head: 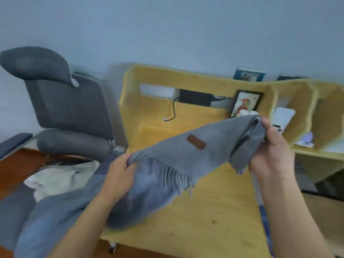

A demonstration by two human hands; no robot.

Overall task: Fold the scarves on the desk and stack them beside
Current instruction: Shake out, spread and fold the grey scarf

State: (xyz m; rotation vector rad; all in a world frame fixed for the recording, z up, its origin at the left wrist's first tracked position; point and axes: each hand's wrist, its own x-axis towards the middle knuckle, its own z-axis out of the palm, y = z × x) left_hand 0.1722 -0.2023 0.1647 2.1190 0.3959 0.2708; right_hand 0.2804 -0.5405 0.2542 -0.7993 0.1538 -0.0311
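The grey scarf (178, 157) hangs in the air above the wooden bench (214, 216), stretched between both hands. The left hand (121, 172) pinches the fringed end at the near left, fingers curled into the cloth; the right hand (271, 151) grips a bunched fold at the far right. It looks soft, light and limp, sagging between the grips, so holding it at corners or edges should keep the folds flat

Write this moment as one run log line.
left hand: grips gray scarf | right hand: grips scarf | scarf: above desk
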